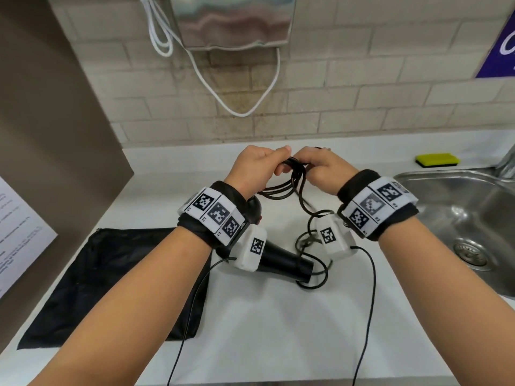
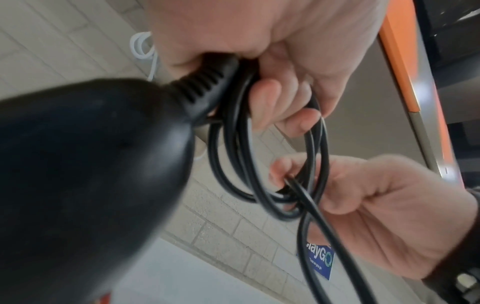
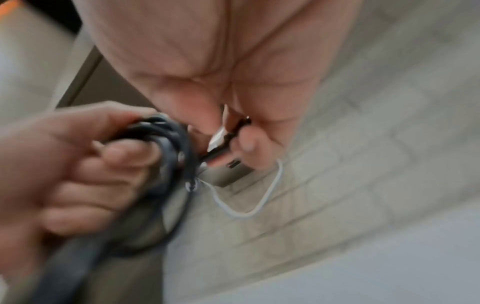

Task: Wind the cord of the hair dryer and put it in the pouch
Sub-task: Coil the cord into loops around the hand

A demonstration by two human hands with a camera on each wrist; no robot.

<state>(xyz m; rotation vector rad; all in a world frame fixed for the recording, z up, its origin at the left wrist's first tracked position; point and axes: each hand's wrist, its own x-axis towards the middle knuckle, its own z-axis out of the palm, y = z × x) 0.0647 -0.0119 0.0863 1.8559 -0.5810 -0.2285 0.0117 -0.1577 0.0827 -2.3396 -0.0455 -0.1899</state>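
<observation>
At far left a printed sheet hangs on the brown side panel. Beside it, a black pouch lies flat on the white counter, partly under the left forearm. The left hand, raised above the counter, has its fingers curled round several gathered loops of the black cord; the left wrist view shows these fingers closed over the loops and over the ribbed strain relief where the cord leaves the hair dryer. In the head view the hair dryer sits below the left wrist, its barrel pointing right and toward the viewer; whether it rests on the counter or hangs from the held end cannot be told. Loose turns of cord lie around the barrel's mouth and trail up to the hands. The right hand, touching the left at the bundle, pinches a strand of the cord between thumb and curled fingers; the right wrist view is blurred, yet shows a dark strand at its fingertips. On the tiled wall behind, a metal dispenser hangs with a white cable looping below it. To the right, a steel sink is set into the counter, with a yellow sponge at its far edge and a blue sign above.
</observation>
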